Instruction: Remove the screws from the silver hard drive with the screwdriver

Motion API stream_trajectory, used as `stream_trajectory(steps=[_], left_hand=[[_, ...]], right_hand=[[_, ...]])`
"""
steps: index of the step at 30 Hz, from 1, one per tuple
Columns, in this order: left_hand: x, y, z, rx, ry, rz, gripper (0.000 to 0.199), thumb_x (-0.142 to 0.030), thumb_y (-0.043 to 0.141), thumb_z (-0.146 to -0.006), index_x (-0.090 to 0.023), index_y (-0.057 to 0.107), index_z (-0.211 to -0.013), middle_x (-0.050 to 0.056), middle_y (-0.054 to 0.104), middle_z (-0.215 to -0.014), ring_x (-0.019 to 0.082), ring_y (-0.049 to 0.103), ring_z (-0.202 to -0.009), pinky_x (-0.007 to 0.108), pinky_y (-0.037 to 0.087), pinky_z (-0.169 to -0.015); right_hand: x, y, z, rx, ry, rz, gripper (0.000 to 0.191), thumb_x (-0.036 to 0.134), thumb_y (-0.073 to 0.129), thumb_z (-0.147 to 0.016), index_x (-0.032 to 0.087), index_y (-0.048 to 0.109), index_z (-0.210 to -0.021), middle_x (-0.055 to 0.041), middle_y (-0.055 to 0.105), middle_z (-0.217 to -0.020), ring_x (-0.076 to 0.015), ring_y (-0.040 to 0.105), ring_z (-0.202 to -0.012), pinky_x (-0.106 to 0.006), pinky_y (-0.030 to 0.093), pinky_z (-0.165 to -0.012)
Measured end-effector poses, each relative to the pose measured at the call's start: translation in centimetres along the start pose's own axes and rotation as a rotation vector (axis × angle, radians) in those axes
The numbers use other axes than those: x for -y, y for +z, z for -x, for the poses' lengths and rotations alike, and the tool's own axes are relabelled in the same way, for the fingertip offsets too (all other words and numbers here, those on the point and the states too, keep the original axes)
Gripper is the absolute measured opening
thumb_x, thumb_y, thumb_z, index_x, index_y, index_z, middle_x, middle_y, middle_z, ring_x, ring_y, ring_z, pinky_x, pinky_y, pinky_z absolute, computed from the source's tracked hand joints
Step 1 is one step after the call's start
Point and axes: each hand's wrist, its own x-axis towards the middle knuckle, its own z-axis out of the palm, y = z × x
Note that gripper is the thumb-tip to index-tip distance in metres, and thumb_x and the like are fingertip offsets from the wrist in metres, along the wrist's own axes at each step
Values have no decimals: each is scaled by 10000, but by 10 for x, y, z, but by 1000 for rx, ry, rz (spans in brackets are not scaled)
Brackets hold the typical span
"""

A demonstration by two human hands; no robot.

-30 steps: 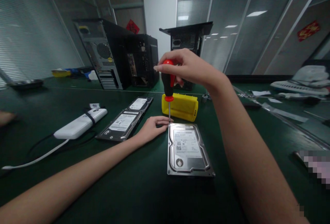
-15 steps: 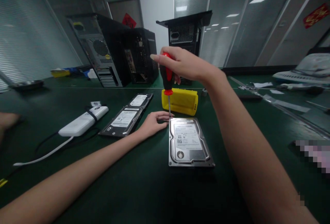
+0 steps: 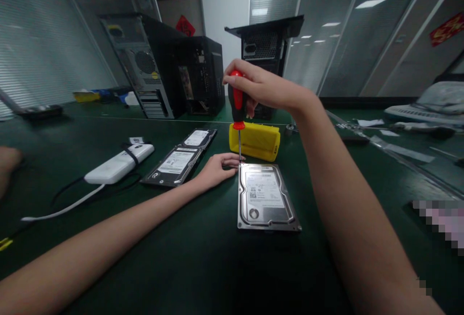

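Observation:
A silver hard drive lies label up on the dark green table. My right hand is wrapped round the handle of a red and black screwdriver held upright. The screwdriver's tip meets the drive's far left corner; the screw there is too small to make out. My left hand rests on the table at the same corner, fingers stretched out, their tips beside the shaft and against or very near the drive's edge. Just behind the drive stands a yellow plastic case.
Two more hard drives lie left of my left hand, beside a white power adapter with cables. Computer towers stand at the back. Another person's hand or arm shows at the left edge. Keyboard-like gear sits far right.
The view has shifted slightly. My right hand's thumb has drawn in closer round the screwdriver handle. The screwdriver tip and my left hand stay at the drive's corner.

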Motion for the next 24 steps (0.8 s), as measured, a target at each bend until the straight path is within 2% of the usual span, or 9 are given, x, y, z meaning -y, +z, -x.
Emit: stream_trajectory(steps=[7,17,24], left_hand=[[0,0,-1,8,-8,-12,411,-63,610,-749,-75,642,-1158,136,739,-1102,214,709,-1020,389,515,-1000],[2,0,-1,-8,-4,-14,421,-45,607,-734,-83,644,-1152,121,749,-1071,202,715,-1001,373,523,-986],[0,0,2,-87,-11,-23,389,-140,626,-805,-89,627,-1190,137,755,-1070,226,715,-1027,409,516,-987]], right_hand=[[-4,4,-5,7,-102,53,199,363,486,-977,173,483,-1039,21,531,-788,-22,487,-486,-125,350,-416],[-5,2,-4,-6,-120,73,201,366,531,-953,178,460,-967,22,557,-790,-30,471,-491,-151,346,-428],[3,-5,1,-56,-1,188,223,371,569,-935,180,455,-910,23,535,-732,-47,436,-489,-185,319,-430]])
